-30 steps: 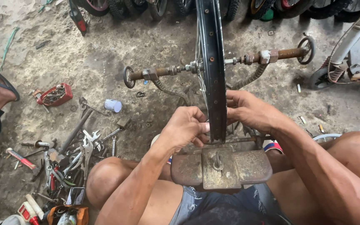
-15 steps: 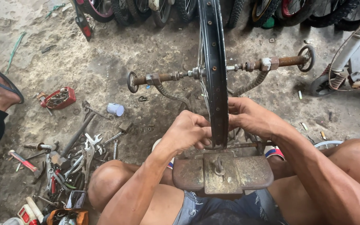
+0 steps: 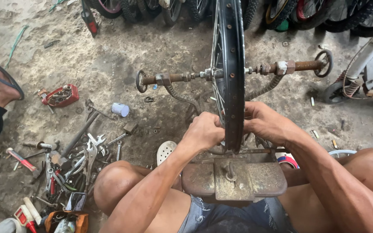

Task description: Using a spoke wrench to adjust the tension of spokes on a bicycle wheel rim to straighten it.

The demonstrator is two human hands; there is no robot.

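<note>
A black bicycle wheel rim [image 3: 232, 64] stands upright in a rusty truing stand [image 3: 234, 179], its axle held between two threaded arms [image 3: 175, 78]. My left hand [image 3: 203, 131] is closed on the spokes on the rim's left side, near the bottom. On the right side my right hand [image 3: 266, 121] grips the rim and spokes at the same height. Both hands sit just above the stand's flat rusty base, between my bare knees.
A pile of wrenches and pliers [image 3: 72, 157] lies on the dirt floor at the left, with a red box [image 3: 61, 96] and a small white cup [image 3: 120, 109]. Another person's sandalled foot [image 3: 3, 86] is at far left. Bicycle wheels [image 3: 307, 13] line the back; a scooter [image 3: 363, 73] is on the right.
The view has shifted slightly, so the wheel and stand sit a little lower. Both hands stay on the lower rim and spokes with only small finger movements.
</note>
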